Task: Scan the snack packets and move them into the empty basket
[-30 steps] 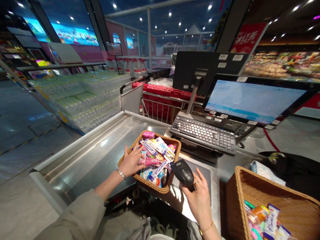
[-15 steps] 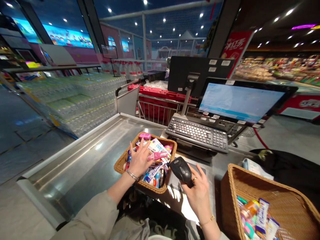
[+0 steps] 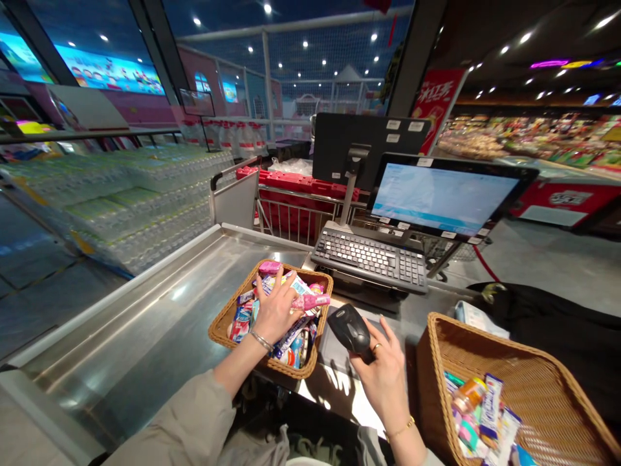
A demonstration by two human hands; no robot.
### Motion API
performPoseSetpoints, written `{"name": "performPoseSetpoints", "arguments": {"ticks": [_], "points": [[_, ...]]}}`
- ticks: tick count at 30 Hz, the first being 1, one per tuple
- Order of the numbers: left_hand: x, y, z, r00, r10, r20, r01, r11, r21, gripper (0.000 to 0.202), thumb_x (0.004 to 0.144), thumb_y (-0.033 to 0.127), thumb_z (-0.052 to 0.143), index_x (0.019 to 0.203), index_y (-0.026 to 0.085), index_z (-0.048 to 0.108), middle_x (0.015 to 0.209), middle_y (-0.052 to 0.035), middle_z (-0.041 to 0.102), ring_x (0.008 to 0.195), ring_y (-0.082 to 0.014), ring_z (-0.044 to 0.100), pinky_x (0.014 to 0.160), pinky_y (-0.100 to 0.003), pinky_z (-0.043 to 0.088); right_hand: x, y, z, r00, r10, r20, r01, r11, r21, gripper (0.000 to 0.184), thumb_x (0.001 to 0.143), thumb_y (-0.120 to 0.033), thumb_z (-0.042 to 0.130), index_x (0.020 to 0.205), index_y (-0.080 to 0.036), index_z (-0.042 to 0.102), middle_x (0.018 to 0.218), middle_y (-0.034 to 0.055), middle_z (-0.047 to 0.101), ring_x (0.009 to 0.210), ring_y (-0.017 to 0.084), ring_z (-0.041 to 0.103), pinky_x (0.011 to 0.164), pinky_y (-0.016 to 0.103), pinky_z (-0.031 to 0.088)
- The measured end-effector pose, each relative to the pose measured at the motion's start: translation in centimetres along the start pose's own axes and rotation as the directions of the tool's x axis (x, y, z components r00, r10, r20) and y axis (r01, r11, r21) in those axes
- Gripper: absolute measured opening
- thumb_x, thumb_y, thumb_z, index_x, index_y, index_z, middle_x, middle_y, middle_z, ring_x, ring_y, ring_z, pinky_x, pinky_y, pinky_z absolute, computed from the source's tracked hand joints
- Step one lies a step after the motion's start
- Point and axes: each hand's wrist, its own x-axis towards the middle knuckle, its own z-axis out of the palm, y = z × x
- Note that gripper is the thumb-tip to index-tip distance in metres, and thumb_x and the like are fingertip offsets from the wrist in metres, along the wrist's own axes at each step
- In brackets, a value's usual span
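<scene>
My left hand is over the wicker basket in front of me, some fingers spread. Its thumb side grips a small pink bottle-shaped package, whose narrow end points right. Beneath it, the basket holds several wrapped snacks, among them a purple-and-white bar and a pink packet at the back. My right hand holds a black barcode scanner just right of the basket, its head pointing up and left towards the pink package. The palm hides the scanner's handle.
A larger wicker basket with several snacks stands on the right. Behind the hands are a keyboard and a lit monitor. The metal counter has a raised edge at the left. A black bag-like heap lies at the far right.
The view has swung slightly to the right, so most things sit further left. Relative to the basket, my left hand and the pink package have shifted slightly right, nearer the scanner.
</scene>
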Motion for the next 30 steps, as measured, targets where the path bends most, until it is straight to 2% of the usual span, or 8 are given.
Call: {"name": "performPoseSetpoints", "arguments": {"ticks": [6, 20, 30], "points": [[0.9, 1.1, 0.5, 0.999, 0.042, -0.015, -0.042, 0.999, -0.006, 0.015, 0.075, 0.022, 0.068, 0.084, 0.021, 0.056, 0.146, -0.0070, 0.048, 0.144, -0.0373, 0.023, 0.111, -0.074, -0.005, -0.1, 0.6, -0.6, 0.999, 0.016, -0.032, -0.016, 1.000, 0.010, 0.024, 0.072, -0.021, 0.060, 0.094, -0.022, 0.072, 0.122, 0.0056, 0.066, 0.135, 0.031, 0.039, 0.104, 0.052, 0.041], [2.8, 3.3, 1.8, 0.995, 0.099, -0.015, -0.100, 0.992, -0.079, 0.017, 0.072, 0.019, 0.071, 0.082, 0.021, 0.056, 0.143, -0.0102, 0.052, 0.143, -0.0377, 0.025, 0.109, -0.076, 0.000, -0.6, 1.9, -2.0, 0.995, 0.088, -0.047, -0.089, 0.996, -0.020, 0.028, 0.072, -0.019, 0.060, 0.097, -0.023, 0.072, 0.123, 0.0040, 0.066, 0.136, 0.030, 0.038, 0.108, 0.051, 0.038], [3.9, 4.5, 2.4, 0.988, 0.156, 0.003, -0.155, 0.984, -0.083, 0.019, 0.074, 0.022, 0.071, 0.082, 0.021, 0.054, 0.145, -0.0088, 0.050, 0.144, -0.0375, 0.023, 0.109, -0.076, 0.000, -0.8, 2.2, -3.1, 0.987, 0.150, -0.054, -0.152, 0.988, -0.040, 0.034, 0.072, -0.018, 0.059, 0.104, -0.023, 0.070, 0.124, 0.0035, 0.065, 0.136, 0.031, 0.038, 0.106, 0.052, 0.039]]}}
